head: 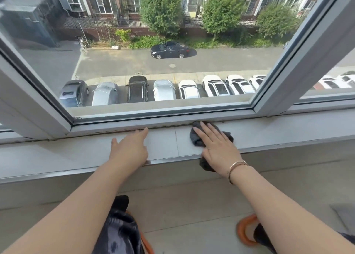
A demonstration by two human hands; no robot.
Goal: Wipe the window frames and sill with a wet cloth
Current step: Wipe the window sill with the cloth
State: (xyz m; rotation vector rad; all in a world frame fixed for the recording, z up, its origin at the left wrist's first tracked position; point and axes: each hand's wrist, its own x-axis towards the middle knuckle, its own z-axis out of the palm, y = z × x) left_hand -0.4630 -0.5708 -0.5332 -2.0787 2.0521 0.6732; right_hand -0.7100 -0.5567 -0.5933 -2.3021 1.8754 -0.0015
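A person's right hand presses flat, fingers straight, on a dark grey cloth lying on the window sill, its far end against the lower window frame and its near end hanging over the sill's front edge. The left hand rests open on the sill, fingertips touching the frame.

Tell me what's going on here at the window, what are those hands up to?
A person is wiping a window sill. The right hand lies flat, fingers straight, pressing a dark grey cloth onto the sill where it meets the lower window frame. Part of the cloth hangs over the sill's front edge. The left hand rests open on the sill, fingertips reaching toward the frame.
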